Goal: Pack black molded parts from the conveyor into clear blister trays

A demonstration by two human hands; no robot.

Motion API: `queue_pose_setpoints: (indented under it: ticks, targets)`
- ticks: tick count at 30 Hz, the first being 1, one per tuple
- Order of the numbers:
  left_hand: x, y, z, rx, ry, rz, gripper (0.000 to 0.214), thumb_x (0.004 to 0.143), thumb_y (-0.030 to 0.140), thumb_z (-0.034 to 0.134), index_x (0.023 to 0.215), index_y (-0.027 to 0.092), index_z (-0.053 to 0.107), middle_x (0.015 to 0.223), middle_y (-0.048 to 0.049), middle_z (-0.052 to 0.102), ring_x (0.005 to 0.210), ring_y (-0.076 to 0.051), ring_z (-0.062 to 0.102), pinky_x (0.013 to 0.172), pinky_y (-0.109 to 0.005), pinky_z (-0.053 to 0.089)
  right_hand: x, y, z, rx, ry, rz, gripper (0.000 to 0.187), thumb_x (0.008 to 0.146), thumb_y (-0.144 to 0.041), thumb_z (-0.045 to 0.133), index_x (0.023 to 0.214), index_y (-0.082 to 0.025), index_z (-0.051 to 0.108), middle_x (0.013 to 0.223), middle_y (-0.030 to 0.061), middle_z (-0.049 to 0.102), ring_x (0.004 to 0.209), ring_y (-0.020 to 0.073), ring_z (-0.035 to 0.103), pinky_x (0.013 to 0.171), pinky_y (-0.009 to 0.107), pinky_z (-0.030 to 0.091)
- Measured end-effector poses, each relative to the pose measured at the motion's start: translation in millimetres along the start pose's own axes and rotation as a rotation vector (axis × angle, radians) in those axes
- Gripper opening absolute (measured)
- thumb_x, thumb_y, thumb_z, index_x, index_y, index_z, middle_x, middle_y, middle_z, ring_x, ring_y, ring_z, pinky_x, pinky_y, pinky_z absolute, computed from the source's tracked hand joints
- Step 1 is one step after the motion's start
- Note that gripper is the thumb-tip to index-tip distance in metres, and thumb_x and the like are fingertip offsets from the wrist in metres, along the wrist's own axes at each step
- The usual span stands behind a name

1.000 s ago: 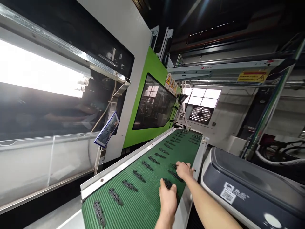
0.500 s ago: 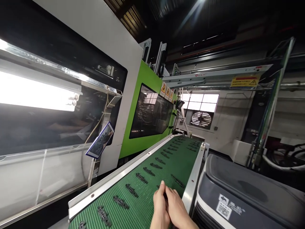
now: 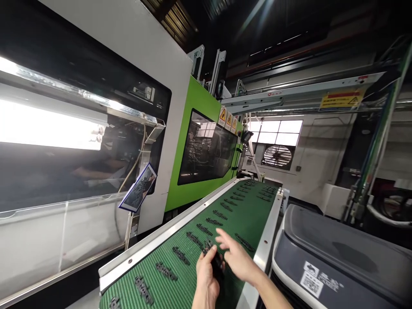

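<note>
A green ribbed conveyor belt (image 3: 254, 210) runs away from me, carrying several black moulded plastic parts (image 3: 181, 255) in rows. Over its near right side my left hand (image 3: 206, 279) is closed on a black plastic part (image 3: 216, 259), thumb on top. My right hand (image 3: 236, 259) hovers just right of it with fingers spread and stretched forward, holding nothing, close to another black part (image 3: 245, 243) lying on the belt.
A green and white moulding machine (image 3: 199, 150) with a dark window stands left of the belt. A dark grey lidded bin (image 3: 334, 253) sits to the right. A lit tube lamp (image 3: 48, 128) and a clear guard are at far left.
My hands were pressed together low over the belt; now the right hand has opened and moved forward to the right, while the left stays closed on the black part.
</note>
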State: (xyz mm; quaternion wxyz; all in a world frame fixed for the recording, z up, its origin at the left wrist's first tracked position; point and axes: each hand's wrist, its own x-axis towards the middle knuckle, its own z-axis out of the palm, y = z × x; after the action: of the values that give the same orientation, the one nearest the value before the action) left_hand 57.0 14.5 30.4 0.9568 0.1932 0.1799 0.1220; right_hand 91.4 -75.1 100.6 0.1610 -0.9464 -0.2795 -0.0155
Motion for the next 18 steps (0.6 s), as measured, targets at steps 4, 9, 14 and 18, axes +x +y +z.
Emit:
queue_pose_setpoints:
  ticks: [4, 9, 14, 18]
  targets:
    - [-8, 13, -10.9, 0.115, 0.059, 0.053, 0.026, 0.066, 0.015, 0.071, 0.076, 0.018, 0.047, 0.054, 0.0022, 0.052, 0.048, -0.014, 0.054, 0.038, -0.023, 0.04, 28, 28, -14, -0.302, 0.148, 0.327, 0.05, 0.082, -0.007, 0.042, 0.131, -0.007, 0.044, 0.123, 0.0229, 0.055, 0.116, 0.0319, 0.052, 0.095, 0.048, 0.04]
    - [-20, 28, -26.5, 0.148, 0.079, 0.068, 0.028, 0.068, 0.024, 0.072, 0.079, 0.018, 0.046, 0.06, 0.0016, 0.054, 0.05, -0.013, 0.054, 0.041, -0.024, 0.042, 43, 58, -18, -0.424, 0.097, 0.433, 0.019, 0.08, -0.006, 0.052, 0.094, -0.009, 0.064, 0.103, 0.0152, 0.064, 0.102, 0.0286, 0.059, 0.087, 0.045, 0.044]
    - [-17, 22, -24.1, 0.143, 0.059, 0.059, 0.036, 0.066, 0.03, 0.075, 0.084, 0.018, 0.046, 0.061, 0.0004, 0.055, 0.055, -0.015, 0.057, 0.043, -0.024, 0.043, 26, 26, -13, -0.304, 0.093, 0.267, 0.024, 0.077, -0.004, 0.045, 0.082, -0.011, 0.067, 0.086, 0.0182, 0.067, 0.087, 0.0309, 0.065, 0.076, 0.041, 0.046]
    - [-13, 29, -18.8, 0.167, 0.034, 0.082, 0.043, 0.061, 0.034, 0.079, 0.09, 0.016, 0.052, 0.064, -0.0026, 0.06, 0.052, -0.014, 0.055, 0.04, -0.022, 0.041, 12, -24, 13, -0.057, -0.021, -0.012, 0.019, 0.076, -0.015, 0.052, 0.083, -0.022, 0.069, 0.08, 0.0016, 0.07, 0.077, 0.0163, 0.065, 0.069, 0.024, 0.046]
